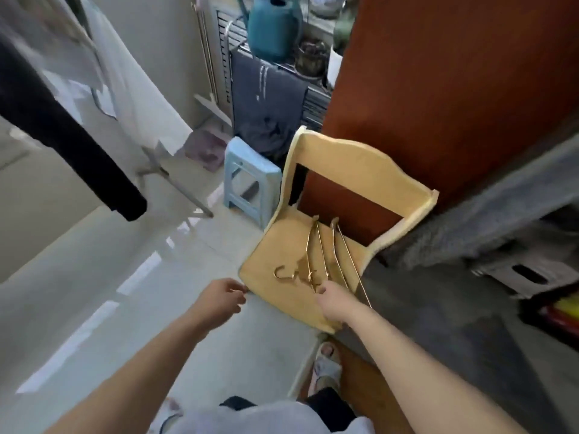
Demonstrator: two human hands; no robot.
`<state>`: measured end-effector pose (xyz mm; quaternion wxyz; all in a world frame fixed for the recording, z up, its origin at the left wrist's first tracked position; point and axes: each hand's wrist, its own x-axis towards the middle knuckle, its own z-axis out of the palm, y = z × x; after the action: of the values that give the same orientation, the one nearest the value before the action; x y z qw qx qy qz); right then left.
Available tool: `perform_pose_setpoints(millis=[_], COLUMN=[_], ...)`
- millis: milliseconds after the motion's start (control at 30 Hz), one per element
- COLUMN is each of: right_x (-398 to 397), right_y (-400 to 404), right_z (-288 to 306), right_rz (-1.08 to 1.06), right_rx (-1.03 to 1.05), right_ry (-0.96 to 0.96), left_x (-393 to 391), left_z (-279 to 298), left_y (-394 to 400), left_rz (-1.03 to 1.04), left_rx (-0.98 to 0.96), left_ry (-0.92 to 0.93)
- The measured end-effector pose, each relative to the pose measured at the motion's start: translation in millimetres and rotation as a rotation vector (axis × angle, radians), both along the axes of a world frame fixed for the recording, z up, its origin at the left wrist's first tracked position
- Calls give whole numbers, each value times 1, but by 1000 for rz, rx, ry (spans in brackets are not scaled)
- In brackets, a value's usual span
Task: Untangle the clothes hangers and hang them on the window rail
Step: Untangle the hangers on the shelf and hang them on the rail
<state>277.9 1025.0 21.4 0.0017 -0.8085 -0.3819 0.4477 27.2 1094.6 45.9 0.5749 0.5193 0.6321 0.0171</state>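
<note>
A tangle of thin gold metal clothes hangers (326,252) lies on the seat of a pale wooden chair (360,170), hooks pointing toward the seat's front left. My right hand (336,300) rests at the seat's front edge, its fingers touching the lower ends of the hangers; a firm grip does not show. My left hand (224,297) hovers just left of the seat's front corner, fingers loosely curled, holding nothing. No window rail shows in view.
A light blue plastic stool (247,180) stands left of the chair. A brown door (454,89) rises behind it. Clothes hang on a drying rack (94,98) at left. A grey blanket (470,227) lies at right. Glossy tiled floor (109,277) spreads below.
</note>
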Motion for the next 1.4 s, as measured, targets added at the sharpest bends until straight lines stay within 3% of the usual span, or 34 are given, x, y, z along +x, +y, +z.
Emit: perform_pose_setpoints(millis=[167,300,600,700,800,933,1133,1267,1400], right_x=[124,177,215,226,223,217,201,165,104], right_y=[-68,-100,-46,-32,-28,-35,-46,-53,-55], right_z=[-73,-128,-260,-306,-334,-337,-282,-217,-169], right_rz=[16,19,-66,-42,-201,-241,-284,-204,-149], right_rx=[-184,-302,-246,-288,-266,-183,-91,-89,-183], right_ry=[-5,-15,-242,-251,-192,-167,-59,223,648], left_x=[103,134,151,150,147,140,148,160,163], left_z=[-61,-90,-191,-207,-213,-216,-197,-188,-180], left_y=[-62,-83,-93,-99,-110,-123,-114,-109,-111], left_rz=[200,262,341,401,425,282,194,176,354], left_rx=[-237,-278,-368,-380,-431,-436,-400,-391,-459], left_ry=[38,62,154,160,162,211,188,38,-288])
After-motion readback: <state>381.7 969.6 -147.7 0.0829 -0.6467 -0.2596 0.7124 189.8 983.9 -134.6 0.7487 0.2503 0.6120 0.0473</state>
